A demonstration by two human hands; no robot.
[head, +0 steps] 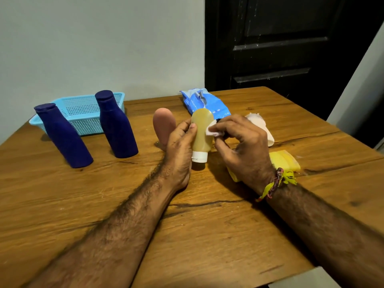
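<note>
Wooden table (228, 235) with dark cracks, set against a plain pale grey wall (93, 48). Black panelled door (280, 38) behind right, white specks on it. Pale panel (357, 96) far right. Dim warm light.

A wooden table (207, 235) bears two blue bottles (64, 136) (117, 125), a basket (83, 113), a pink bottle (163, 123) and a packet (207, 102).

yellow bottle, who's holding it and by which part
The left hand grips the yellow bottle round its middle, cap down; the right hand pinches a white wipe against its side.
</note>
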